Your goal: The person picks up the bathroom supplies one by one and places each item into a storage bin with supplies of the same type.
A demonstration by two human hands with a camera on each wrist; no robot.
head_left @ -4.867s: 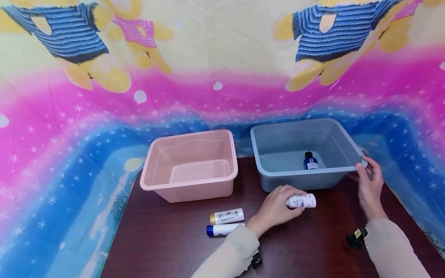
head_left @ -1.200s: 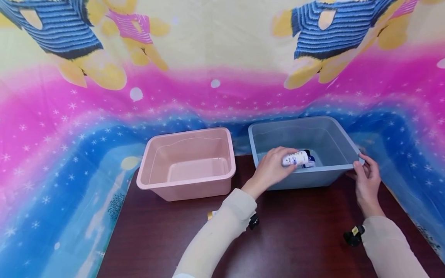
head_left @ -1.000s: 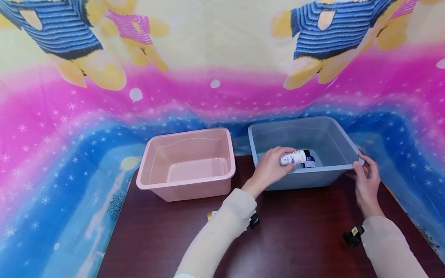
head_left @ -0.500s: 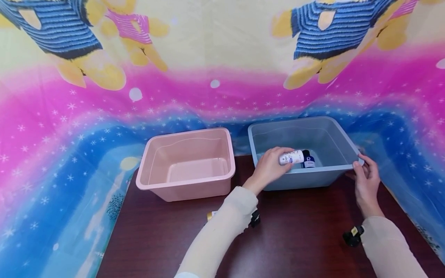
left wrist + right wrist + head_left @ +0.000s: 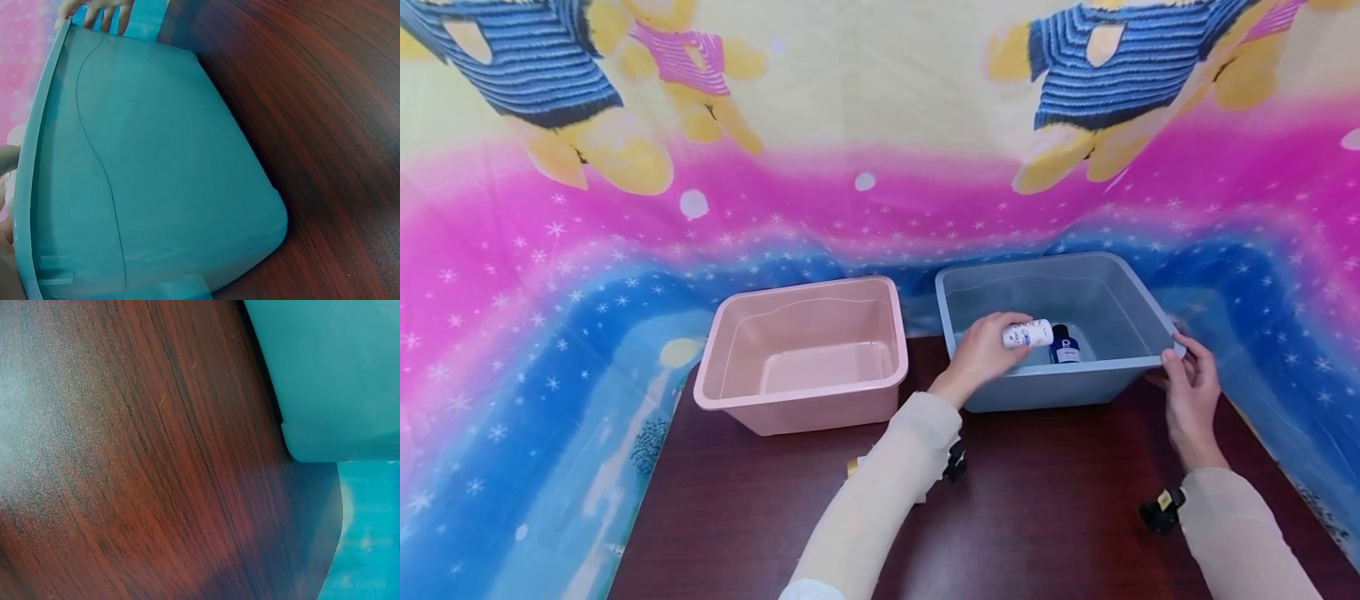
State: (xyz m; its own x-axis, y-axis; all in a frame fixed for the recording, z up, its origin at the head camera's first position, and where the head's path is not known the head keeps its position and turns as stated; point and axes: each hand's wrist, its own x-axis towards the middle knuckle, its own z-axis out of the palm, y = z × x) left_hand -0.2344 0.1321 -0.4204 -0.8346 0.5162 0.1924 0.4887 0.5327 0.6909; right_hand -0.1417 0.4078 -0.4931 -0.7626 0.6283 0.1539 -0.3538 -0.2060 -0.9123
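My left hand (image 5: 983,352) grips a small white bottle (image 5: 1028,332) with printed lettering, held tilted over the front rim of a grey-blue plastic bin (image 5: 1037,392). Inside that bin, just right of the white bottle, is a dark blue bottle (image 5: 1065,348) with a black cap. The bin's front right corner is pinched by my right hand (image 5: 1197,396), thumb on the rim. From the left wrist, the bin's outer wall (image 5: 162,156) fills the view, with right-hand fingers (image 5: 107,15) at its far corner. The right wrist view shows only the bin's lower corner (image 5: 337,381) and table.
A pink plastic bin (image 5: 805,410) stands to the left with nothing visible inside. Under my left forearm, a gold-capped white tube (image 5: 852,467) is mostly hidden on the dark wood table (image 5: 1045,500). A patterned cloth (image 5: 865,217) hangs behind both bins.
The left hand has carried the white bottle from above the table up to the bin's opening, then shifted it slightly left. The right hand has stayed at the bin's corner.
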